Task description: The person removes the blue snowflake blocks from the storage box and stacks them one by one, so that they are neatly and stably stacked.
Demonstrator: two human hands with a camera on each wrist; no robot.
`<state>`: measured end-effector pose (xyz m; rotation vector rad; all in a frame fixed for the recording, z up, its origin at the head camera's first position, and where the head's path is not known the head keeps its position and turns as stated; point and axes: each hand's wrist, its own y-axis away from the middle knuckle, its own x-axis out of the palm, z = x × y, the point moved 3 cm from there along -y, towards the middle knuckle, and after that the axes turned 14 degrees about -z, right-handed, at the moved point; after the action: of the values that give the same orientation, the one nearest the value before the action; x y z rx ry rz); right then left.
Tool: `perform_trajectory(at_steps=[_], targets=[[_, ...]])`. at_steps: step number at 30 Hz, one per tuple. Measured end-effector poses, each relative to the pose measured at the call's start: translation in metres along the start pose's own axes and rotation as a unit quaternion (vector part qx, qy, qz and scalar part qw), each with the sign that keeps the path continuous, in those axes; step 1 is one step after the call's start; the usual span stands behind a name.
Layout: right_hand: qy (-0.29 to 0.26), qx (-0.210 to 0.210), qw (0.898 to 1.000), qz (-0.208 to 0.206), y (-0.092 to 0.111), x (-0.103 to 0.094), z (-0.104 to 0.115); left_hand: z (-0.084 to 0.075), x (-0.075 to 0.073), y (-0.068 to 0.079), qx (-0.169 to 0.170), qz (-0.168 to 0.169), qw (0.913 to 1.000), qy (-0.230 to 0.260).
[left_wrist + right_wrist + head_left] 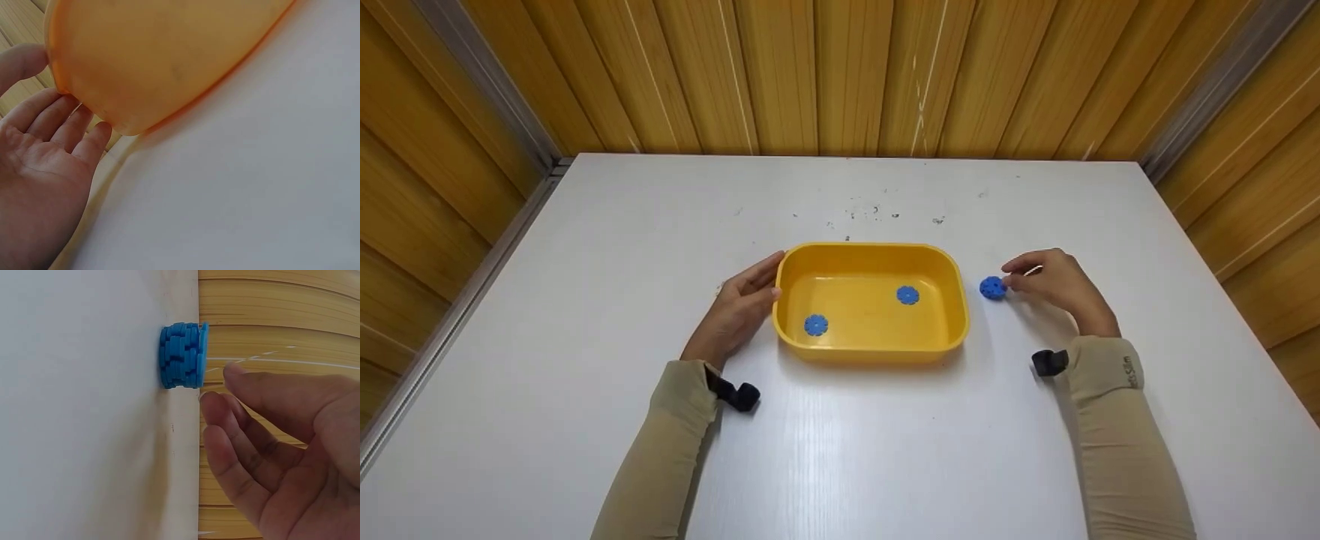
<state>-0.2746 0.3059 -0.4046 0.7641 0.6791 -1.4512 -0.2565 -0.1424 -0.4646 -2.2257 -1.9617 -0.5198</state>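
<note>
A yellow plastic basin [870, 356] stands on the white table. Two blue flower-shaped discs lie inside it, one near the front left [816, 325] and one near the back right [908, 295]. My left hand [739, 311] rests against the basin's left end; in the left wrist view its fairly straight fingers [70, 132] touch the wall below the rim, thumb at the rim. Right of the basin is a stack of blue discs [183, 355]. Beside it my right hand [1054, 285] has loosely bent fingers with a gap before the stack and nothing visible between them.
The white table [847, 457] has small dark marks [877, 214] behind the basin. Wood-patterned panels [847, 75] rise at the back and both sides, with metal strips in the corners. A black wrist camera [744, 397] sits at the left cuff, another [1050, 363] at the right.
</note>
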Motion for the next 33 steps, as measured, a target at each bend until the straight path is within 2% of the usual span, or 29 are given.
perform_trajectory(at_steps=[10, 19, 27, 33], targets=[[0.002, -0.012, 1.000, -0.005, -0.002, -0.009, 0.019, -0.001, 0.001, 0.000, 0.000, -0.003, 1.0000, -0.006], [0.004, -0.052, 0.998, -0.017, -0.001, -0.015, 0.050, 0.001, 0.000, 0.000, 0.006, -0.004, 0.9999, -0.007], [0.008, -0.065, 0.998, 0.001, -0.004, -0.013, 0.077, 0.002, -0.001, -0.001, 0.004, -0.007, 0.9998, -0.017], [0.017, -0.095, 0.995, 0.019, -0.008, -0.007, 0.099, 0.001, -0.001, 0.000, 0.007, -0.011, 0.9997, -0.020]])
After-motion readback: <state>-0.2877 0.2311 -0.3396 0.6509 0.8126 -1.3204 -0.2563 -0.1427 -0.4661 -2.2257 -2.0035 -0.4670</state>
